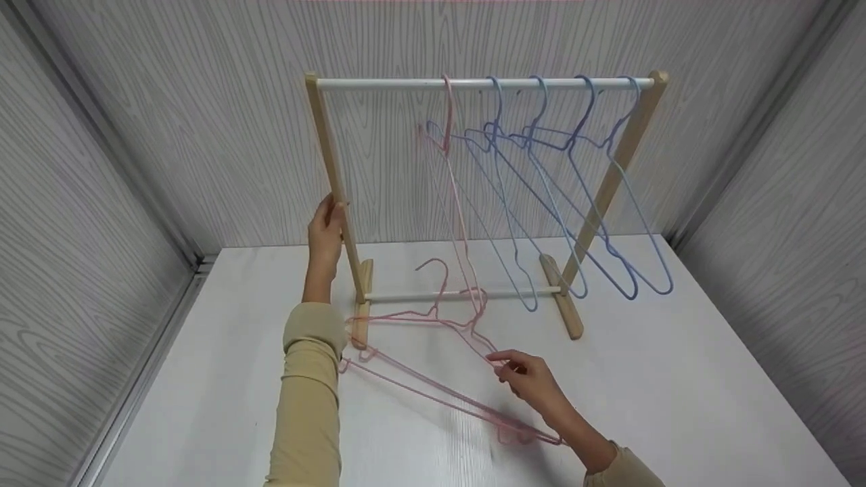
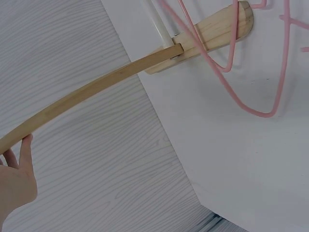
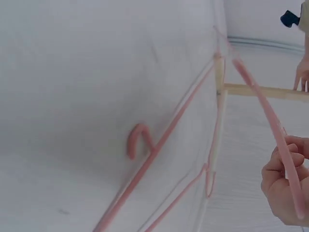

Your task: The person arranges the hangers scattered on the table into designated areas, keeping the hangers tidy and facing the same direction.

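My left hand (image 1: pixel 326 233) grips the left post (image 1: pixel 329 152) of a small wooden garment rack, its fingers on the wood in the left wrist view. Low over the table, my right hand (image 1: pixel 531 380) pinches a pink hanger (image 3: pixel 271 117) by its sloping arm. The hanger's hook points up toward the rack's lower rail in the head view. Other pink hangers (image 1: pixel 419 391) lie on the table in front of the rack, overlapping one another. From the white top rail (image 1: pixel 385 84) hangs one pink hanger (image 1: pixel 449 122), left of several blue hangers (image 1: pixel 575 128).
The rack stands on two wooden feet (image 1: pixel 570 314) joined by a white lower rail (image 1: pixel 392 296). Beneath it is a white table (image 1: pixel 676 379). Behind the rack rises a grey wood-grain wall (image 1: pixel 223 122), with side panels at left and right.
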